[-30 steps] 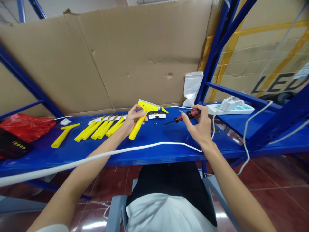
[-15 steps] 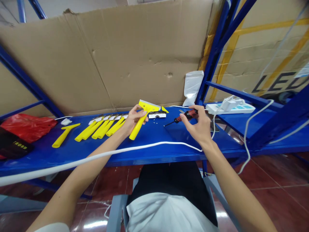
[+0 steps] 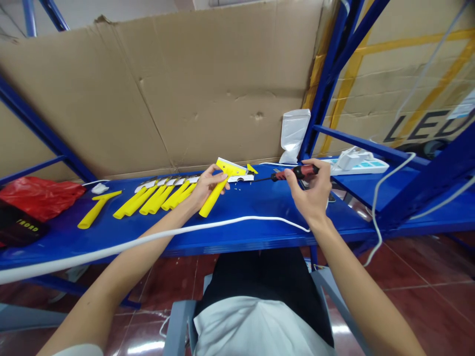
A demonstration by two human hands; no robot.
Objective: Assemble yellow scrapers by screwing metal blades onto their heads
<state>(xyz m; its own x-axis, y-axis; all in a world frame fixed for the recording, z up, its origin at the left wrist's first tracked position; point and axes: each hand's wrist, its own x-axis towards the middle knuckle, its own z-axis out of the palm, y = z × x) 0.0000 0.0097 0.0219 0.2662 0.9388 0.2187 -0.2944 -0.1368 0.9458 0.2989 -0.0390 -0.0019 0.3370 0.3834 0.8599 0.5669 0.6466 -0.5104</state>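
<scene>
My left hand is closed round a yellow scraper, its wide head with a pale blade edge tilted up and away from me. In my right hand is a red and black screwdriver, held nearly level with its thin shaft pointing left. The shaft's tip ends to the right of the scraper head, apart from it. Behind the scraper lie a white and black blade strip and a small yellow piece. Several tiny bits, perhaps screws, are on the blue shelf.
Several yellow scrapers lie in a row at left, with a single yellow handle beyond. A red plastic bag sits far left. A white cable crosses in front; a power strip stands right. Cardboard walls the back.
The screwdriver has swung from pointing down at the shelf to nearly level. My right hand has shifted slightly right. The left hand still grips the scraper, its head turned slightly.
</scene>
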